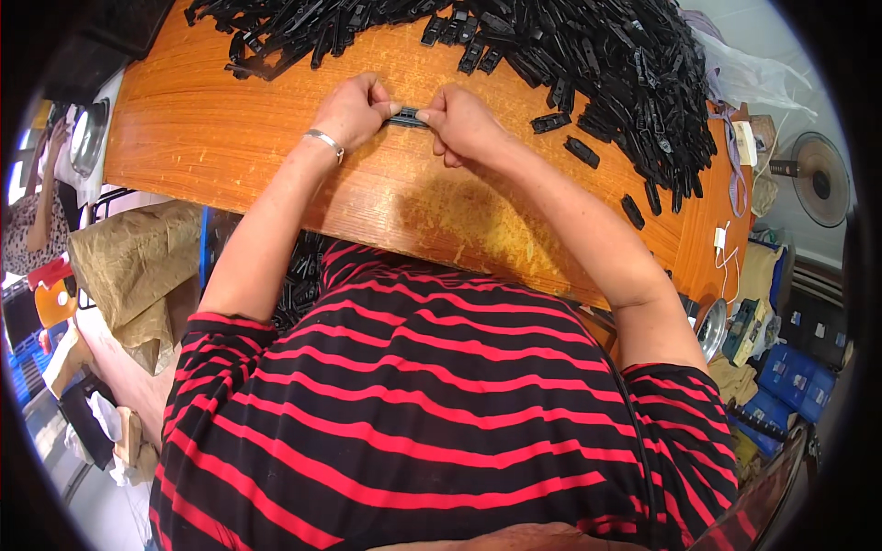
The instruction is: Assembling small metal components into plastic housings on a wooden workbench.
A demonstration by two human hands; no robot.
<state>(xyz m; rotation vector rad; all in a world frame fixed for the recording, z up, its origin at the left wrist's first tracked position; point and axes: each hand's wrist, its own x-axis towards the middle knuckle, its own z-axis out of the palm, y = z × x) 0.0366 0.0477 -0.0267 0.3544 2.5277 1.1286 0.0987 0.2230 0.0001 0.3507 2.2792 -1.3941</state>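
Right now you have one small black plastic clip (407,117) pinched between both hands above the wooden table (211,138): your left hand (354,110) grips its left end with fingers curled tight, and your right hand (464,122) grips the right end the same way. Both hands are closed narrow on the piece, and only a short stretch of it shows between your fingertips.

Because so little of the clip is exposed, the likeliest slip, as I judge it, is that it pops out of your grip if you press or pull unevenly; it would drop to the bare wood just under your hands or skid off toward the near edge and down into your lap. A second risk is skin caught between the two ends if the piece snaps together suddenly. Your right forearm also passes close to the loose clips (582,151) scattered beside the big heap of black clips (597,55), so a wide elbow swing could sweep some off the table.

The tabletop is orange-brown varnished wood, worn pale near you. The heap runs along its far edge and down the right side. To your left stands a crumpled brown paper sack (138,266), and farther off another person (37,220) sits. To your right you have a floor fan (818,179), a white cable (726,253) and blue boxes (795,376).
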